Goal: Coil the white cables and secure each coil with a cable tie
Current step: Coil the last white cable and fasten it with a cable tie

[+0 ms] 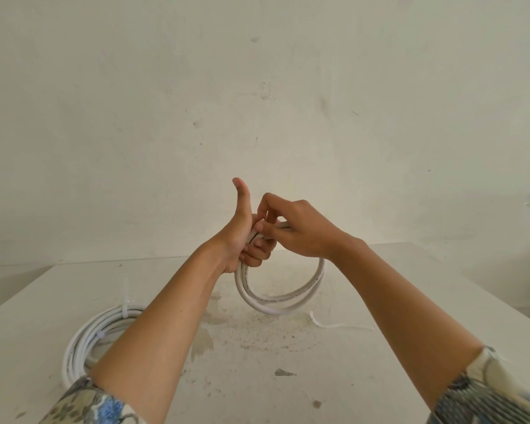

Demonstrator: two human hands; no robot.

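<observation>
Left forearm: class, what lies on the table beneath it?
A tied white cable coil lies on the table; the left forearm covers part of it, so that part cannot be seen.

Soft, even, diffuse light; mid-bright, no glare, slight yellow-green cast
Shadows faint: darker grey patches past far corners of table (380, 377), L & R. Held coil (276, 298) low-contrast vs pale wall (257, 87). Wide-angle warp: table edges splay, sleeves (83, 402) in btm corners stretched & soft. Fingertips of right hand (300, 231) slightly blurred; compression softness overall
</observation>
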